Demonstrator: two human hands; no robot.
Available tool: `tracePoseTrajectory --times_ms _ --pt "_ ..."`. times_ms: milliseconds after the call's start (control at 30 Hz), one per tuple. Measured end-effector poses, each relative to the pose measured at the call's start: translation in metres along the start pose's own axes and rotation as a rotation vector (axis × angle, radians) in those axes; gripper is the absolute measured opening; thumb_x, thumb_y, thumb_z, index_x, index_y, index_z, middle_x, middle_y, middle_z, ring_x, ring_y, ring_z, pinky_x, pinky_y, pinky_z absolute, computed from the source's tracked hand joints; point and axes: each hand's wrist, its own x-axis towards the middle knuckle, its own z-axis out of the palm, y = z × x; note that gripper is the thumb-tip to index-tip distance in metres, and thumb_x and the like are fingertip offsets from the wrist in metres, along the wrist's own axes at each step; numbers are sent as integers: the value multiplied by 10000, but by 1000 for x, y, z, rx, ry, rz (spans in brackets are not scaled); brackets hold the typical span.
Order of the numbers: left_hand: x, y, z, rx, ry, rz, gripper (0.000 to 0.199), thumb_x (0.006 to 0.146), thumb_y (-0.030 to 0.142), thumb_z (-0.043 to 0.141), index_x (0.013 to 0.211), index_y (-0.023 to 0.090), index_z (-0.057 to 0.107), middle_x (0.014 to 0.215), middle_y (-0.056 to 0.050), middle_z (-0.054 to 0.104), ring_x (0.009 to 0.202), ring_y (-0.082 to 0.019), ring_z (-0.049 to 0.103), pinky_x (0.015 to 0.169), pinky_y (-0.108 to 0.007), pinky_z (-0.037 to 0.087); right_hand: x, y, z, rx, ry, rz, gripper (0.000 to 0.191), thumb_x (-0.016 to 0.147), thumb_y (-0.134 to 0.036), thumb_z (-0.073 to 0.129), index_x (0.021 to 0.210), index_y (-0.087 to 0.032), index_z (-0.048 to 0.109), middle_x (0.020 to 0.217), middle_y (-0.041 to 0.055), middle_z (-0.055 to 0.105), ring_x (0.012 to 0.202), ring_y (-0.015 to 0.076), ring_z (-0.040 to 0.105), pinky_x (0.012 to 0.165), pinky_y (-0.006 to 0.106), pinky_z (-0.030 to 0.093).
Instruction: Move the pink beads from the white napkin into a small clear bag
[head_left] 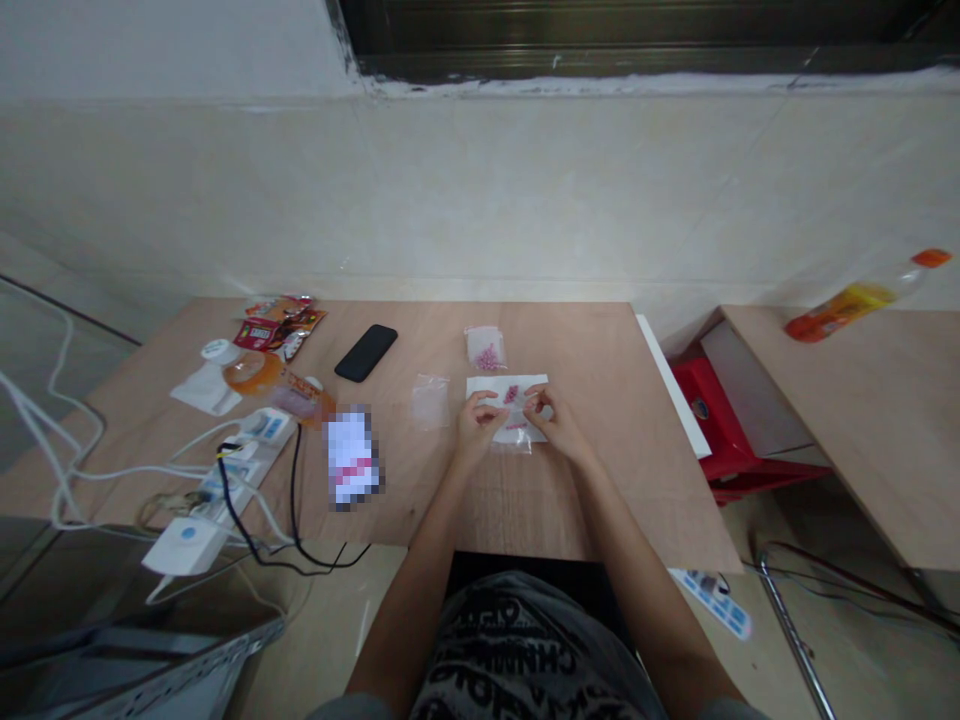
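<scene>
A white sheet of paper [491, 384] lies on the wooden table, with a small cluster of pink beads [511, 394] on it. At the sheet's lower left, my left hand [478, 425] has its fingers bent near a small clear plastic bag [517, 436]. My right hand [551, 418] is at the sheet's right side, its fingertips curled close together; anything between them is too small to make out. Some pink shows at the bag between both hands. Behind the sheet lies a clear bag of pink beads [486, 348]. Another clear bag [430, 402] lies flat to the left.
Left on the table [390, 500] are a black phone [366, 352], a pixelated object [352, 456], an orange drink bottle [274, 385], snack packets [277, 325] and a power strip [225, 490] with cables. At right, another bottle [855, 302] lies on a second table [885, 400].
</scene>
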Motion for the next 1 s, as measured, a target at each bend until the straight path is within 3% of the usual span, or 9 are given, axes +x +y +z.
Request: tracePoseTrajectory --times_ms 167,300,467,567,700,867,1000 --pt "-1 2 -2 -41 -67 -45 774 695 381 784 1372 165 476 755 -22 747 655 -130 665 644 -230 506 1 6 1 16 53 4 217 816 -329 616 997 -224 557 778 -2 596 730 172 548 696 305 440" --pt "-2 8 -6 -79 -149 -77 697 728 437 742 1333 155 542 883 -70 768 832 -189 716 813 -312 549 0 12 0 22 86 23 294 815 -410 635 1031 -225 560 785 0 601 743 174 554 725 318 445" --pt "13 36 -13 -74 -48 -62 674 703 395 758 1305 168 557 833 -57 755 733 -193 715 743 -329 578 -4 21 0 4 248 114 363 812 -491 626 1047 -220 567 757 4 601 655 161 524 636 302 429" --pt "40 62 -17 -58 41 20 572 747 384 714 1264 192 558 873 -61 739 640 -175 686 615 -305 566 -5 27 0 -27 284 113 335 834 -488 602 1021 -210 592 732 3 594 628 151 516 612 291 421" --pt "94 81 -19 -59 171 105 312 790 255 624 1087 169 579 953 -72 716 615 -134 664 592 -268 549 -5 30 0 -141 203 84 305 830 -465 621 973 -196 634 702 0 585 648 156 541 645 299 441" --pt "156 66 -12 -3 298 -53 220 746 95 542 960 143 558 803 -36 672 562 -103 621 592 -251 538 -5 29 -2 -161 195 84 287 841 -451 605 946 -189 652 702 8 599 642 162 545 652 318 459" --pt "181 45 -6 55 308 -46 234 698 75 546 919 147 566 724 -8 631 566 -109 608 597 -250 531 -4 29 -2 -139 212 87 261 838 -437 608 919 -192 649 689 1 590 635 162 548 639 315 457"
